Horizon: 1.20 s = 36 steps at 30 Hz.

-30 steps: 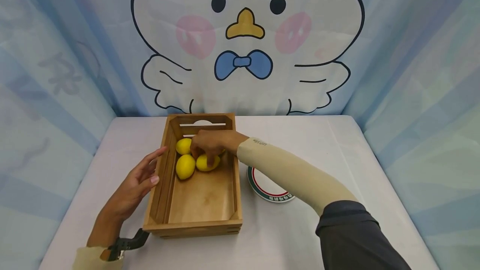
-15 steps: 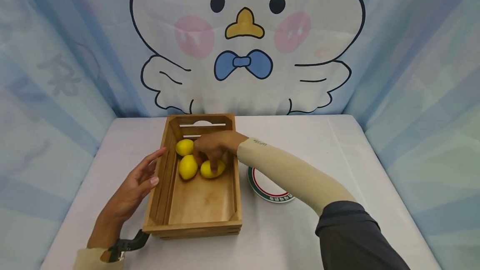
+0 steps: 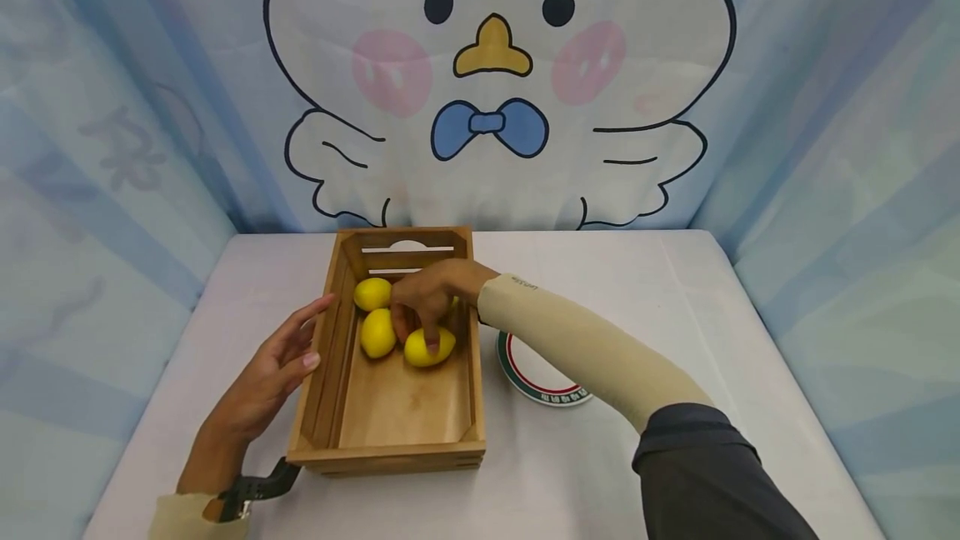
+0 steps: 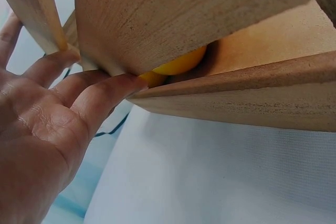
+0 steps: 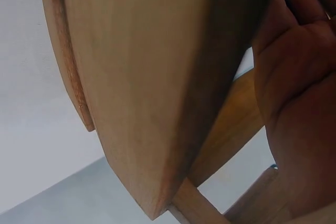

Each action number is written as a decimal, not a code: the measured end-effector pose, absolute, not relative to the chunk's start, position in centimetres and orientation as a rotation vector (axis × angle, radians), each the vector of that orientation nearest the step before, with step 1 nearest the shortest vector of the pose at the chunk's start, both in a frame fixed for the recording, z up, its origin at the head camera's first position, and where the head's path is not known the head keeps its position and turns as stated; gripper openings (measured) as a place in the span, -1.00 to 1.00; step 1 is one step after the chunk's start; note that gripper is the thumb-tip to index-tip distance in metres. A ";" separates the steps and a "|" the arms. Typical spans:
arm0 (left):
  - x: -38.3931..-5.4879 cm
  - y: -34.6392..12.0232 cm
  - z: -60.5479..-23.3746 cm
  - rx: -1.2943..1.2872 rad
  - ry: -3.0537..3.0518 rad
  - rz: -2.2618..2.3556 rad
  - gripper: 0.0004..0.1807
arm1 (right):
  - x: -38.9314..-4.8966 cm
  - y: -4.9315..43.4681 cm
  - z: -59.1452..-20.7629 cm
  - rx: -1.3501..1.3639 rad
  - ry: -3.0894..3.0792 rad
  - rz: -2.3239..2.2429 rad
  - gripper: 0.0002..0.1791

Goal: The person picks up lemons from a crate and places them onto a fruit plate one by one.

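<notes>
A slatted wooden crate (image 3: pixel 386 455) stands on the table with several yellow lemons in its far half. My right hand (image 3: pixel 426 294) reaches in over the right side, fingers bent, with the thumb on a lemon (image 3: pixel 442 348) at the front right. Left of it lie a second lemon (image 3: pixel 377 334) and, farther back, another lemon (image 3: pixel 372 294). Part of one more shows behind my hand. My left hand (image 3: pixel 262 373) rests against the crate's left side, fingers extended; in the left wrist view its fingertips touch the slats, beside a gap showing yellow. The right wrist view hides the right fingertips.
Right of the crate, a white plate (image 3: pixel 536 373) with a green and red rim sits partly under my right forearm. A white cloth covers the table (image 3: pixel 637 307). Printed curtains (image 3: pixel 487 182) stand behind and at both sides.
The lemon under my right thumb has shifted toward the crate's near right, and my right hand has moved slightly with it. The left lemons have shifted slightly right. My left hand stays at the crate.
</notes>
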<state>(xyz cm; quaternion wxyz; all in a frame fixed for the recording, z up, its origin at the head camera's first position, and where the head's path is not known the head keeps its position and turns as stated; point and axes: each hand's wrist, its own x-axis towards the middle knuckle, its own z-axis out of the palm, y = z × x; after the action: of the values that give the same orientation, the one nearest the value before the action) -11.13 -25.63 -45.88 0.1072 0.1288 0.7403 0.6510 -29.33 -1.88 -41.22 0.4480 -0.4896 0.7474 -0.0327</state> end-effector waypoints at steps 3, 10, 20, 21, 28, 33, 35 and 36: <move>-11.1 -25.6 -45.8 0.375 2.168 1.927 -0.22 | -29.4 -1.8 -41.2 -1.205 1.818 -0.124 -0.55; -11.2 -25.7 -46.0 0.381 2.167 1.921 -0.23 | -29.6 -1.4 -41.1 -1.211 1.720 -0.287 -0.44; -11.4 -26.0 -46.3 0.348 2.185 1.898 -0.23 | -29.6 -1.4 -40.7 -1.248 1.592 -0.456 -0.41; -11.4 -26.0 -46.2 0.346 2.184 1.899 -0.23 | -29.6 -1.4 -40.7 -1.256 1.588 -0.462 -0.41; -11.2 -25.9 -45.7 0.352 2.154 1.925 -0.23 | -29.9 -1.5 -40.5 -1.303 1.531 -0.524 -0.44; -11.1 -25.9 -45.7 0.357 2.139 1.937 -0.23 | -29.9 -1.6 -40.6 -1.336 1.524 -0.546 -0.44; -11.1 -25.9 -45.8 0.360 2.142 1.937 -0.23 | -29.9 -1.6 -40.6 -1.353 1.533 -0.539 -0.43; -11.2 -25.9 -45.9 0.359 2.144 1.936 -0.23 | -29.9 -1.5 -40.5 -1.357 1.537 -0.535 -0.43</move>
<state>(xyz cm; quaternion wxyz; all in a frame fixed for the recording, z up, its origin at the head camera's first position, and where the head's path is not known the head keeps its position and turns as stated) -11.18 -25.92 -45.86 0.1149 0.1226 0.7317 0.6606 -29.92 -1.55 -40.55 0.4893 -0.5585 0.6327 -0.2200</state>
